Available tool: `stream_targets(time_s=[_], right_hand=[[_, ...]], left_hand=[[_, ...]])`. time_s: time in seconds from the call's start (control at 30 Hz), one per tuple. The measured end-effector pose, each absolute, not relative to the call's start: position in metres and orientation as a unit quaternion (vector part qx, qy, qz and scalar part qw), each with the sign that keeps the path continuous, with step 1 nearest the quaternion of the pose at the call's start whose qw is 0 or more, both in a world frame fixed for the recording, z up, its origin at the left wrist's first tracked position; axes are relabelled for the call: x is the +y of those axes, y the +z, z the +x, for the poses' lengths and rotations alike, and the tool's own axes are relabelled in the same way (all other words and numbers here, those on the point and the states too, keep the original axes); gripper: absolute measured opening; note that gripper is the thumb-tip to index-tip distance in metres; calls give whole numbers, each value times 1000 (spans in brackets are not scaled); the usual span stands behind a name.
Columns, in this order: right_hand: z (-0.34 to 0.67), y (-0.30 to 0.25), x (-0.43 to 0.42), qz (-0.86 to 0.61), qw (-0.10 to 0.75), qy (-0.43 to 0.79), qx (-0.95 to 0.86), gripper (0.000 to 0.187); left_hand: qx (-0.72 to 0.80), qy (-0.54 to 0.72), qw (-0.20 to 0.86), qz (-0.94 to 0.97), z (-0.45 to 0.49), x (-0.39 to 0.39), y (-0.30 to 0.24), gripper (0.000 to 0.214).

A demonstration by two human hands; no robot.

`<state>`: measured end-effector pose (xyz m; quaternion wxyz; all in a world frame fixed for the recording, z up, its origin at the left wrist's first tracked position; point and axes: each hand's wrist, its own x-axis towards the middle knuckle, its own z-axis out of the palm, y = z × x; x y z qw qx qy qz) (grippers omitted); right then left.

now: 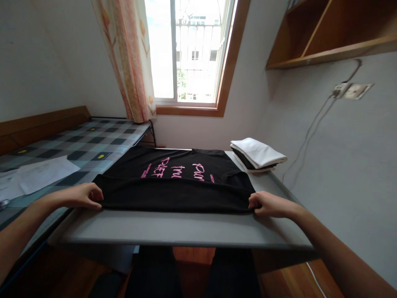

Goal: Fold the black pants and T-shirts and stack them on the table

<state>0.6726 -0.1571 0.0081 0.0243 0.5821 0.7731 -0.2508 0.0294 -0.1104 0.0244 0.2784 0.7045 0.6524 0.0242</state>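
Observation:
A black T-shirt (176,182) with pink lettering lies spread flat across the grey table (186,229). My left hand (83,195) pinches the shirt's near left corner, fingers closed on the cloth. At the near right corner, my right hand (268,204) grips the fabric in the same way. Both hands rest on the tabletop at the shirt's folded near edge.
A stack of folded white and dark clothes (257,155) sits at the table's far right corner. To the left stands a bed with a checked cover (89,142) and papers (34,176). A window (192,49), curtain (130,58), wall shelf (328,33) and socket with cable (350,90) surround the table.

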Motion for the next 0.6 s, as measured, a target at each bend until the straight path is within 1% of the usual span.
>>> stream_targets(time_s=[0.07,0.13,0.2,0.27,0.33,0.4,0.53,0.6], right_hand=[[667,13,-155,578,39,-276,767,13],[656,16,-150,565,26,-297,770,17],[639,16,-141,545,-32,-295,784,23],[619,13,-129,530,-104,-260,801,28],[599,7,-113,510,-155,-217,818,27],[579,-4,-96,492,-184,-185,830,28],[547,-32,-59,463,-182,-128,858,37],[537,-44,-43,467,-178,-96,861,40]], left_hand=[[636,33,289,715,35,-104,25,41],[627,56,270,729,45,-90,23,51],[608,91,225,756,63,-73,19,60],[559,143,176,797,91,-57,15,68],[494,175,156,837,127,-43,10,67],[439,199,156,862,169,-31,3,65],[368,189,143,899,244,-14,-17,60],[366,163,121,908,269,-8,-28,61]])
